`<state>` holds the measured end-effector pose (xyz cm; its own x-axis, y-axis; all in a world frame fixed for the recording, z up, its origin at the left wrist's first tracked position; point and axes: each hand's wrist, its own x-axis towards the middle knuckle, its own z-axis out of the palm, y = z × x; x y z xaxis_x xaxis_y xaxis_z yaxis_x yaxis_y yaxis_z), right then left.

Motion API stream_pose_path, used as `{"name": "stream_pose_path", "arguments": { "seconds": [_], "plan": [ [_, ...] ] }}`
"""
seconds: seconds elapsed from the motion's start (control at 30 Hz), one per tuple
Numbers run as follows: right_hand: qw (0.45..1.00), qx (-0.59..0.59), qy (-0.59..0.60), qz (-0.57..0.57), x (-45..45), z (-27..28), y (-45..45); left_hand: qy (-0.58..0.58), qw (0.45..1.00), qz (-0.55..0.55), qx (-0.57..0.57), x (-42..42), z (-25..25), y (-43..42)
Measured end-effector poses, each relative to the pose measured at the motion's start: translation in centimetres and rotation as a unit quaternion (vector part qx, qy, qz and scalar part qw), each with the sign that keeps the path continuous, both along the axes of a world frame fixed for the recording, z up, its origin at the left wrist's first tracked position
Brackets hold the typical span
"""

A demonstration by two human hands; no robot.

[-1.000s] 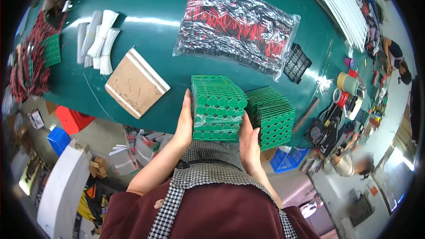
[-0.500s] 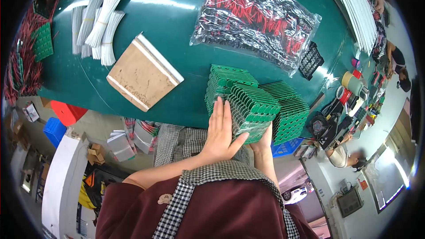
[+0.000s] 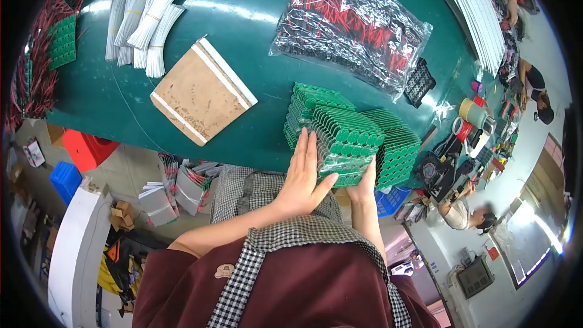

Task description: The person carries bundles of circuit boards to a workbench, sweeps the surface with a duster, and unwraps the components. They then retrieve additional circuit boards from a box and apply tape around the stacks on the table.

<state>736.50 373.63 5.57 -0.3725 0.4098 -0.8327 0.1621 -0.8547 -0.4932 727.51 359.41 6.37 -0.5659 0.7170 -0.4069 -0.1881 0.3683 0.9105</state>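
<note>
Several stacks of green circuit boards stand close together at the table's front edge. The front stack of green circuit boards [image 3: 348,140] has clear plastic around its lower part. My left hand [image 3: 300,176] lies along its left side, fingers straight and thumb stretched apart across the near face. At the lower right corner of that stack, my right hand [image 3: 363,183] grips it from the side, its fingers partly hidden by the boards. Another stack of green boards [image 3: 398,152] sits just right of my right hand, and a further stack [image 3: 322,94] rises behind the front one.
A brown padded envelope-like piece [image 3: 203,92] lies to the left on the green table [image 3: 237,127]. Bundled white strips [image 3: 146,24] lie behind it. A clear bag of red and black wires [image 3: 352,24] is at the back. Co-workers [image 3: 464,214] are at the right.
The view has shifted slightly, so the table items appear moved a little. Both hands stay against the front stack, with the left hand's fingers still straight.
</note>
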Motion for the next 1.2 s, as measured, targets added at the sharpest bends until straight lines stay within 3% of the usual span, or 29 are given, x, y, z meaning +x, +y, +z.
{"name": "stream_pose_path", "arguments": {
  "seconds": [0.37,0.53,0.63,0.7,0.77,0.8,0.83,0.87,0.9,0.93,0.97,1.03,1.07,1.17,1.2],
  "plan": [
    [0.998,0.046,-0.032,0.019,-1.4,2.3,-0.9,-0.044,0.998,0.02,0.031,-0.6,0.2,-0.4],
    [0.995,0.053,0.027,0.082,-1.3,1.6,-0.3,-0.033,0.999,-0.002,0.014,-1.0,0.0,-0.3],
    [0.984,0.064,-0.075,0.146,-2.1,0.7,0.8,0.033,0.998,-0.043,-0.034,-1.3,-0.9,-0.8],
    [0.991,0.089,-0.043,0.09,-1.0,-0.6,0.3,0.106,0.988,-0.081,-0.079,-2.2,-1.2,-1.7],
    [0.993,0.106,0.037,0.035,1.2,-1.3,-2.0,0.08,0.993,0.059,-0.067,-6.4,-2.3,-0.8],
    [0.997,0.078,-0.016,0.001,2.1,-1.2,-3.7,0.086,0.994,0.056,-0.037,-9.1,-3.0,0.6],
    [0.999,-0.024,0.019,-0.025,3.4,-1.3,-4.6,0.093,0.994,0.053,-0.008,-11.8,-4.1,2.1],
    [0.989,-0.127,0.054,-0.047,4.8,-1.6,-5.1,0.078,0.994,-0.066,0.036,-13.6,-6.2,4.2],
    [0.967,-0.229,0.086,-0.066,5.0,-2.2,-5.4,-0.02,0.985,-0.167,0.027,-14.6,-5.1,5.8],
    [0.969,-0.216,0.103,-0.063,4.3,-2.8,-5.7,-0.119,0.971,-0.203,-0.045,-14.6,-6.4,6.9],
    [0.971,-0.199,0.107,-0.072,2.9,-2.4,-5.7,-0.189,0.943,-0.268,-0.048,-14.8,-6.6,7.7],
    [0.976,-0.161,0.116,-0.09,-0.1,-1.1,-4.9,-0.2,0.919,-0.335,-0.057,-14.3,-6.8,7.0],
    [0.962,-0.183,0.174,-0.104,-0.9,-0.6,-4.2,-0.198,0.934,-0.295,-0.02,-14.1,-7.3,5.7],
    [0.995,-0.057,0.081,-0.005,-2.8,-1.5,-1.8,-0.131,0.978,-0.16,0.023,-10.9,-11.2,-0.7],
    [0.997,-0.018,0.013,0.07,-4.3,-1.1,-0.9,-0.156,0.98,-0.108,0.057,-9.6,-10.1,-2.1]
  ]
}}
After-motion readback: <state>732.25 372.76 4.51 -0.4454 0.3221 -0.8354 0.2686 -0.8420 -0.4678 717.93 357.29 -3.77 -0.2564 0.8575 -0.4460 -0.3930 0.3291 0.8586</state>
